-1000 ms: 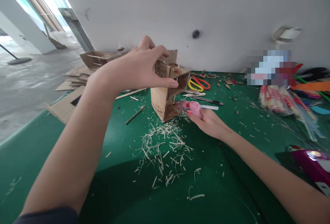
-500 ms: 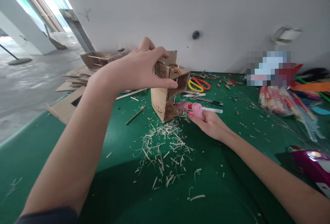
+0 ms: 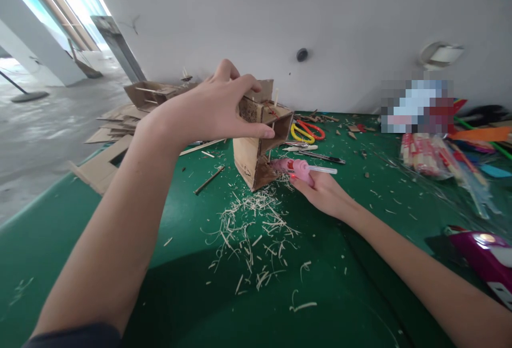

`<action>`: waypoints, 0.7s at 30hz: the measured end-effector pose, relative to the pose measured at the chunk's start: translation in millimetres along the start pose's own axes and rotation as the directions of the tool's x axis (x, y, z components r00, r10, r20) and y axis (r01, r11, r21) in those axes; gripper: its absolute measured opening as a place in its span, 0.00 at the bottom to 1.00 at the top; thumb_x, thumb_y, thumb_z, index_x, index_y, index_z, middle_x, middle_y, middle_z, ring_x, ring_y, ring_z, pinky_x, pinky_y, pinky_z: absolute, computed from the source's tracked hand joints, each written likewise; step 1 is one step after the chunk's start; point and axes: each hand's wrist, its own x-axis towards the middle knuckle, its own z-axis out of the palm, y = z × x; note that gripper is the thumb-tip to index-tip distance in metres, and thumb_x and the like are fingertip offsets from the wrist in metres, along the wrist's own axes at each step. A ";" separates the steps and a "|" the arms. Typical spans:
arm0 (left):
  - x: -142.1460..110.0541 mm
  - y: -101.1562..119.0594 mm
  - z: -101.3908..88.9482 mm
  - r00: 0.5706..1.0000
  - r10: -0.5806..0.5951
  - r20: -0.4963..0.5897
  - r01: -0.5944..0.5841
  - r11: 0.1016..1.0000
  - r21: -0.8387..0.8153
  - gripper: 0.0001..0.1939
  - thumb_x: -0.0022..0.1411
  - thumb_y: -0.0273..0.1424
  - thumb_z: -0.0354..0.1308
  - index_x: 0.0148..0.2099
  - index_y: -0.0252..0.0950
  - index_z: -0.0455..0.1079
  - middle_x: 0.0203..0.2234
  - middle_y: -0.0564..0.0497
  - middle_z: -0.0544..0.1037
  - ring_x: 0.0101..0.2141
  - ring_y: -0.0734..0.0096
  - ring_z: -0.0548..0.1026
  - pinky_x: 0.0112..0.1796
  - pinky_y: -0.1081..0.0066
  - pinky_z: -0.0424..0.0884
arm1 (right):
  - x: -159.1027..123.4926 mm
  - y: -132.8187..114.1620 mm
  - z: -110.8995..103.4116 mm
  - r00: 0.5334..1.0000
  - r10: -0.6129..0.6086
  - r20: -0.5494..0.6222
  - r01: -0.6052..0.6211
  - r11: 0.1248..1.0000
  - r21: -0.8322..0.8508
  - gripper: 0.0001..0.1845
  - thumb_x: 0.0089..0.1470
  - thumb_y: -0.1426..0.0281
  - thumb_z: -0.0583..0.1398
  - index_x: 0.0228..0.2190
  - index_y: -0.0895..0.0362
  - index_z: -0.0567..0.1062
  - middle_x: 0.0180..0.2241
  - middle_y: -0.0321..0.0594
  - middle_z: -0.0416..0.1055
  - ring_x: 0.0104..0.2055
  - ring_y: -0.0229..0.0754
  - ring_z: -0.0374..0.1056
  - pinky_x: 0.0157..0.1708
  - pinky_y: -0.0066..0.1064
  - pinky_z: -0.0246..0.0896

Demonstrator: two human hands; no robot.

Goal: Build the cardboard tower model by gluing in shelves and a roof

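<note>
A small cardboard structure (image 3: 245, 160) with open compartments and thin wooden sticks stands upright on the green tabletop (image 3: 180, 284). My left hand (image 3: 224, 105) grips its upper part, thumb along the front and fingers over the top. In my right hand (image 3: 324, 193) is a pink hot glue gun (image 3: 302, 171), with a clear glue stick poking out of its back. Its nozzle end points into the structure's lower opening, where the tip is hidden. Pale wood shavings (image 3: 256, 204) lie scattered in front of the structure.
Behind the structure lie yellow and orange scissors (image 3: 306, 132) and a craft knife (image 3: 322, 157). Cardboard pieces (image 3: 116, 124) are stacked at the left edge. To the right are bagged sticks (image 3: 424, 153) and a purple object (image 3: 478, 252). A wall (image 3: 340, 28) rises behind.
The glue stick's rear end sits slightly closer to the structure, and my right hand has shifted a little left. My left hand keeps its grip on the cardboard.
</note>
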 end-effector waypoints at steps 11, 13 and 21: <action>-2.0 5.0 -2.4 1.000 0.029 -0.009 -0.029 0.999 0.029 0.46 0.51 0.64 0.49 0.63 0.41 0.57 0.55 0.42 0.58 0.51 0.45 0.67 0.52 0.52 0.65 | 4.2 -0.1 -3.2 1.000 0.008 0.027 -0.008 1.000 -0.021 0.23 0.60 0.53 0.53 0.20 0.53 0.59 0.17 0.31 0.56 0.20 0.35 0.53 0.21 0.31 0.49; -1.9 5.7 -2.2 0.999 0.036 -0.007 -0.036 0.999 0.036 0.46 0.51 0.64 0.49 0.64 0.41 0.57 0.55 0.42 0.57 0.51 0.45 0.67 0.52 0.52 0.65 | 4.9 0.4 -3.9 0.999 0.029 0.038 -0.028 0.999 -0.019 0.24 0.60 0.52 0.53 0.19 0.53 0.58 0.16 0.30 0.55 0.20 0.35 0.52 0.21 0.31 0.48; -2.2 6.5 -2.8 0.999 0.031 -0.009 -0.031 0.999 0.025 0.46 0.51 0.64 0.50 0.63 0.40 0.58 0.54 0.41 0.58 0.52 0.43 0.67 0.52 0.52 0.65 | 7.1 0.8 -5.6 0.996 0.075 0.055 -0.075 0.997 -0.004 0.26 0.59 0.50 0.53 0.18 0.53 0.59 0.16 0.32 0.59 0.19 0.35 0.55 0.20 0.32 0.49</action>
